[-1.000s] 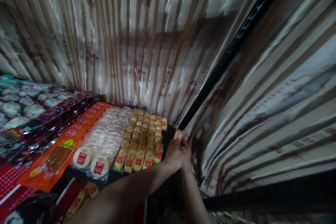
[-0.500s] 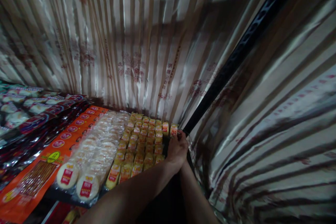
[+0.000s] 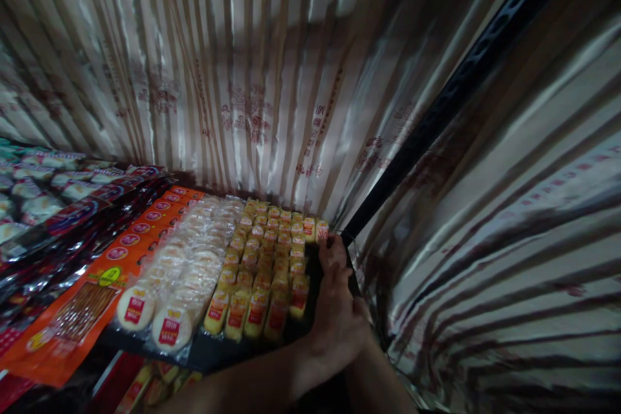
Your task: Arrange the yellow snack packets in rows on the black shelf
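Note:
My left hand [image 3: 336,310] reaches forward along the right edge of a dark shelf [image 3: 213,350]. Its fingers are stretched out, and the fingertips rest beside a small yellow snack packet [image 3: 321,231] standing at the far right end of the back row. That packet closes a block of several rows of the same yellow packets [image 3: 264,265]. My right hand [image 3: 363,310] lies under and behind the left one. Only a sliver of it and the forearm show, and its fingers are hidden.
Round white cakes in clear wrap [image 3: 187,272] lie left of the yellow packets, then long orange packets [image 3: 104,268] and dark glossy packets [image 3: 72,210]. Striped shiny curtain cloth [image 3: 252,77] hangs behind and to the right. A black perforated post [image 3: 436,113] rises from the shelf corner.
The yellow packet held near the shelf corner has moved up to the end of the back row and now stands there. My hands have slid back toward me.

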{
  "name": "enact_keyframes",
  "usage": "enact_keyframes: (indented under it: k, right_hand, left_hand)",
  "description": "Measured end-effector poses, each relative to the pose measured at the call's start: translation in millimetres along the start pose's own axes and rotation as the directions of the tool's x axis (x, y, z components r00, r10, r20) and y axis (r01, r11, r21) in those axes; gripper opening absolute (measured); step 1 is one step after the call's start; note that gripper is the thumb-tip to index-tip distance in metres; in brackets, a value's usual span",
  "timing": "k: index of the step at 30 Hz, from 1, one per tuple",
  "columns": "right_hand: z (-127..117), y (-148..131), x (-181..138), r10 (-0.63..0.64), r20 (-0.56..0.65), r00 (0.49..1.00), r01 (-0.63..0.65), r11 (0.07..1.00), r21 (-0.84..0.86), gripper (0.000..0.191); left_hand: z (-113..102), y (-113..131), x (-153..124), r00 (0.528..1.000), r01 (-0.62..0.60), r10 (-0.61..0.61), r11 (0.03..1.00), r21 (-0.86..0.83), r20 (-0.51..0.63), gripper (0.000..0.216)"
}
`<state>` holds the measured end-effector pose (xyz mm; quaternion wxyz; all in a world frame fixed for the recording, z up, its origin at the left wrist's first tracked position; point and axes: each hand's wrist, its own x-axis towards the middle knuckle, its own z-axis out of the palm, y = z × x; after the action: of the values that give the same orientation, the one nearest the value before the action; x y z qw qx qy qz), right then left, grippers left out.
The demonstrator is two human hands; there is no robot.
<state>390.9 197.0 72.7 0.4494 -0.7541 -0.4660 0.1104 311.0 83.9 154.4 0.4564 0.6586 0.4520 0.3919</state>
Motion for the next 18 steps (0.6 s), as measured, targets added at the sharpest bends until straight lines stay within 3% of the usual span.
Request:
enact_keyframes:
  k: [4,8,13,16,18]
  right_hand:
    - [-3.6,-2.2,2.6,0.025,-0.024,0.999,-0.026,1.0,-0.017,0.04]
    - [-20.2,-16.0,-19.8,0.017,-0.078,0.997,-0.016,1.0,0.023,0.047]
    - [-53.3,-41.6,-104.8,0.032,-0.083,0.996,-0.011,0.969,0.247,0.044]
    - [-62.6,-48.0,-165.4,0.073,0.09,0.993,-0.094,0.962,0.258,0.039]
    - [-61.8,-47.8,-193.6,0.027,0.176,0.984,-0.064,0.977,0.206,0.038]
  left_hand:
    - [-16.0,8.3,-55.9,0.999,0.023,-0.021,0.997,-0.073,0.031,0.045]
    - [-40.8,2.3,-91.5,0.998,0.054,-0.048,0.987,-0.148,0.047,0.044]
    - [-73.4,-34.4,-124.0,0.97,0.18,-0.196,0.976,-0.121,-0.144,0.039]
    - [-84.2,-54.5,-137.6,0.919,0.308,-0.336,0.938,-0.156,-0.205,0.041]
    - [-86.7,-61.9,-141.8,0.903,0.329,-0.367,0.925,-0.189,-0.224,0.041]
